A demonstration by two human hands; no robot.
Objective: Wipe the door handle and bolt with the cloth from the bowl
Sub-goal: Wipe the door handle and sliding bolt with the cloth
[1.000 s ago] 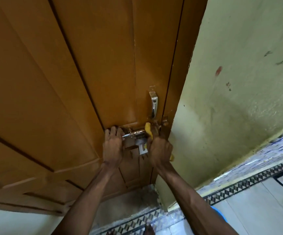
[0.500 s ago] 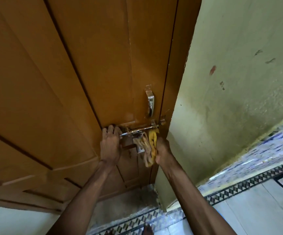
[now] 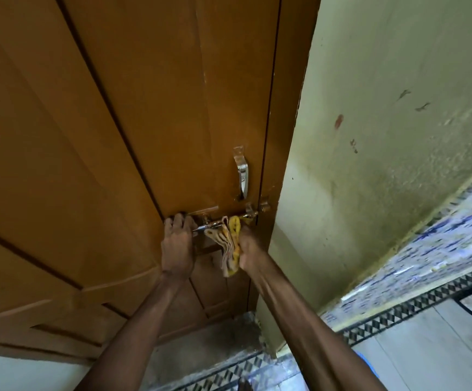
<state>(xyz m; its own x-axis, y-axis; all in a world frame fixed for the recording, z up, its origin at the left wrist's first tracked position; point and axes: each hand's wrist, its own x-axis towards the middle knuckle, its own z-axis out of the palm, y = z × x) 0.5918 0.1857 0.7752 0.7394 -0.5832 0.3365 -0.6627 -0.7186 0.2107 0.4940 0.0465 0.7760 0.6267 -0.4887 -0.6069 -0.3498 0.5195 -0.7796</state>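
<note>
A shiny metal door handle (image 3: 242, 174) stands upright on the brown wooden door (image 3: 133, 114), near its right edge. Just below it a metal sliding bolt (image 3: 215, 223) runs across the door. My left hand (image 3: 177, 244) lies against the door with its fingers on the bolt's left end. My right hand (image 3: 250, 251) grips a yellow and beige striped cloth (image 3: 229, 244), whose top is draped over the bolt rod right of its middle. The cloth's lower end hangs beside my right wrist.
A pale green wall (image 3: 384, 165) stands right of the door frame. Patterned tiles (image 3: 438, 261) run along the wall's base, with a black and white border on the floor (image 3: 398, 314). A blue object (image 3: 366, 362) peeks from behind my right forearm.
My right hand has drawn back from the bolt's right end and pulled the cloth leftward along the rod. The cloth now hangs unfolded. My left hand stays at the bolt's left end.
</note>
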